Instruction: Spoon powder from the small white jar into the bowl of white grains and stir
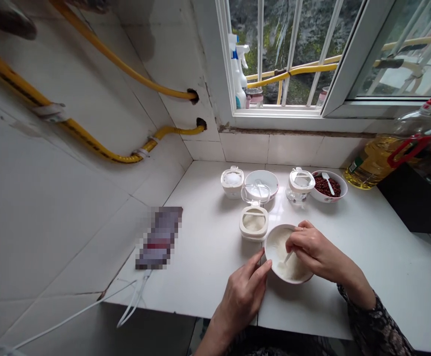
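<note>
A white bowl [274, 233] with pale powder [293, 269] inside stands on the counter near its front edge. My left hand [245, 290] grips the bowl's left side, thumb at the rim. My right hand [317, 252] reaches over the bowl, fingers pinched on a small white spoon [287, 257] whose end dips into the powder. Most of the spoon's handle is hidden by my fingers. Just behind the bowl sits a cream-coloured seasoning jar [254, 238], its clear lid [256, 193] flipped up and pale grains inside.
Further back stand a second open jar [232, 190], another white bowl [270, 180], a closed jar [300, 185] and a bowl of dark red grains [321, 187] with a spoon. An oil bottle [371, 158] is at right. A blurred-out object [159, 240] with a white cable [133, 302] lies left.
</note>
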{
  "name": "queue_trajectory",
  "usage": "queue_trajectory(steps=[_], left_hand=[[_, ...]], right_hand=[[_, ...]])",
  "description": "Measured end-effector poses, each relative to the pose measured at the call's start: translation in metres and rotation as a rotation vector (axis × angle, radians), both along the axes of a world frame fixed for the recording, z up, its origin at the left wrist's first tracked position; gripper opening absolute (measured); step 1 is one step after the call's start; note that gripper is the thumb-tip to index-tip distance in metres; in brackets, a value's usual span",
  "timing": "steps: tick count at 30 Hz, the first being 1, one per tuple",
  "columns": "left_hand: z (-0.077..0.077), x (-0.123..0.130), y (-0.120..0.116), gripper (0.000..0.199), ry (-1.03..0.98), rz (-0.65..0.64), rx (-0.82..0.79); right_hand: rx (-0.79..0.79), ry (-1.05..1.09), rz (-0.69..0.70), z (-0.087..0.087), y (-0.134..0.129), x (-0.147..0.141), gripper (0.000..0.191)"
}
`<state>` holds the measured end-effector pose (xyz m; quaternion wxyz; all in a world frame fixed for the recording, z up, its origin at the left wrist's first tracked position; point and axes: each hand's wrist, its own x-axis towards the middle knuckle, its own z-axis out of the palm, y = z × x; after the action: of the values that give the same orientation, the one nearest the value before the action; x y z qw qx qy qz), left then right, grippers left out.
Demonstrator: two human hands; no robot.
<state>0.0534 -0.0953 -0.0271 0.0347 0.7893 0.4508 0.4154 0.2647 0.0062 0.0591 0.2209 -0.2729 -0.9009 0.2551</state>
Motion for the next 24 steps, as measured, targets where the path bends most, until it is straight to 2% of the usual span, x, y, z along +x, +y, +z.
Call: queue_trajectory(steps=[2, 6, 12, 17, 24], left_hand=[[0.0, 0.0, -0.001, 0.039, -0.002, -0.005, -0.009], [0.0, -0.002, -0.003, 0.041, -0.007, -0.027, -0.035], [0.01, -0.015, 0.003, 0.04, 0.056, -0.091, -0.035], [0.013, -0.025, 0.015, 0.04, 0.091, -0.144, -0.022], [0.006, -0.028, 0.015, 0.043, 0.041, -0.184, -0.036]], right_hand=[[-0.044, 0.035, -0.043, 0.0, -0.001, 0.003, 0.024], [-0.174, 0.135, -0.239, -0.002, 0.001, 0.008, 0.024], [-0.407, 0.282, -0.463, -0.006, 0.009, 0.011, 0.019], [-0.616, 0.437, -0.531, -0.007, 0.015, 0.015, 0.018], [-0.787, 0.595, -0.541, -0.008, 0.021, 0.019, 0.028]])
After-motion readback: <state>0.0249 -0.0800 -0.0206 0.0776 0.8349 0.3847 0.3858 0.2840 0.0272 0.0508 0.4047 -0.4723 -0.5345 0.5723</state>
